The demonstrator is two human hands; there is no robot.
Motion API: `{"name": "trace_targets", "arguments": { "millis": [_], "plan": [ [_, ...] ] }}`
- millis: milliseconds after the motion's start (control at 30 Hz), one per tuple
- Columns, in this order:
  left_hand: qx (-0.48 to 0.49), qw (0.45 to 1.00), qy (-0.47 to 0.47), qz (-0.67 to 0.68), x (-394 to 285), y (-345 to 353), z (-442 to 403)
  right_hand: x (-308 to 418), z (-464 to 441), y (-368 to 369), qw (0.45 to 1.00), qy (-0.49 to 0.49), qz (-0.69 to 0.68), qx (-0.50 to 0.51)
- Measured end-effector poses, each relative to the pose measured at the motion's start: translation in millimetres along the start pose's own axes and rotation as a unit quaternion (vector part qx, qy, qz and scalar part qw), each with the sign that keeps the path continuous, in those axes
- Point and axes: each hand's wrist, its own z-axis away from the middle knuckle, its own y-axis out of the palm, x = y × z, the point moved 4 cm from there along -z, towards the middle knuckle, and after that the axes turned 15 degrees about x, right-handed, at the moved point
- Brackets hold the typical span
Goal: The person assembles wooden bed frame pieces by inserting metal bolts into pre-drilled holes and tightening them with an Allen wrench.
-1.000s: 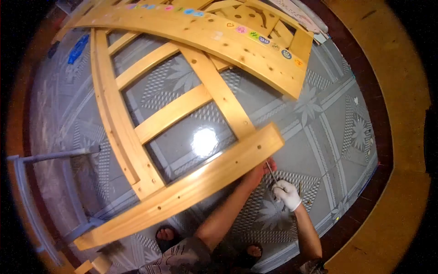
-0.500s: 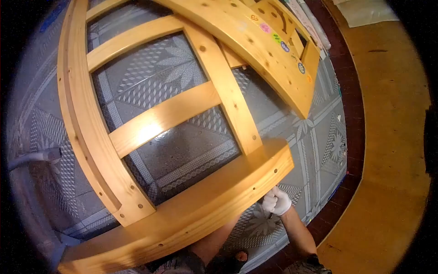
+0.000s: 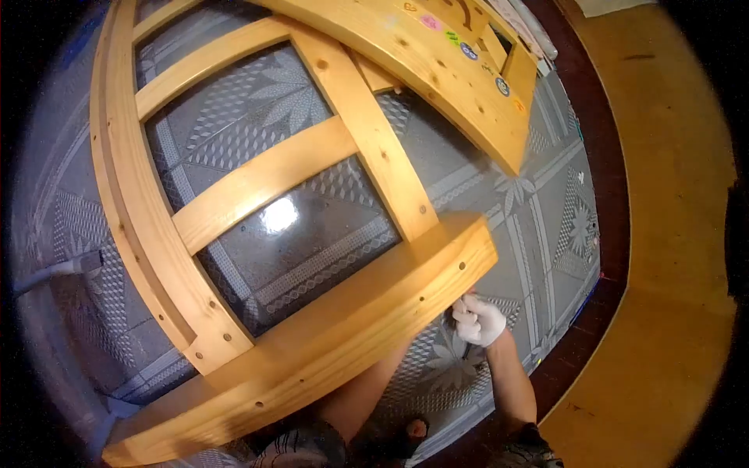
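Observation:
My right hand (image 3: pixel 479 320), in a white glove, is closed in a fist below the right end of a thick wooden beam (image 3: pixel 367 335). A small dark piece shows at the fist's edge, too little of it to name. The beam has several dark holes along its near face. Ladder-like wooden slats and rails (image 3: pixel 269 175) run away from it over the floor. My left forearm (image 3: pixel 363 402) reaches under the beam, which hides my left hand.
A second wooden panel (image 3: pixel 437 74) with colourful stickers lies across the far right of the frame. Grey patterned flooring (image 3: pixel 538 249) is underneath. A grey tube (image 3: pixel 62 269) lies at the left, and a brown board (image 3: pixel 671 234) at the right.
The view has shifted slightly, so the wooden frame and panel appear a little higher and further left. My gloved right hand has turned somewhat and stays closed below the beam's end.

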Motion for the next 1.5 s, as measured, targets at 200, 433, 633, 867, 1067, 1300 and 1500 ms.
{"name": "trace_targets", "arguments": {
  "millis": [200, 433, 633, 867, 1067, 1300, 1500],
  "plan": [
    [-0.011, 0.999, -0.007, -0.032, 5, 4, -4, 1, -1, 12, 0.935, -0.045, 0.329, -0.123],
    [0.024, 0.999, 0.033, 0.007, 31, -17, -11, 7, -5, -3, 0.767, -0.153, 0.586, -0.213],
    [0.003, 0.996, 0.041, -0.081, 29, -14, -10, 2, 1, 11, 0.509, -0.23, 0.763, -0.326],
    [0.021, 0.994, 0.019, -0.102, 29, -20, -10, -4, 9, 23, 0.49, -0.24, 0.755, -0.364],
    [-0.059, 0.995, -0.031, -0.078, 23, -6, -3, -2, 23, -9, 0.792, -0.178, 0.537, -0.229],
    [-0.025, 0.997, -0.015, -0.068, 23, -6, -1, -13, 19, -32, 0.956, -0.208, 0.205, -0.001],
    [-0.09, 0.98, -0.036, -0.174, 18, -5, 12, -6, 9, -36, 0.81, -0.299, 0.474, -0.173]
  ]
}}
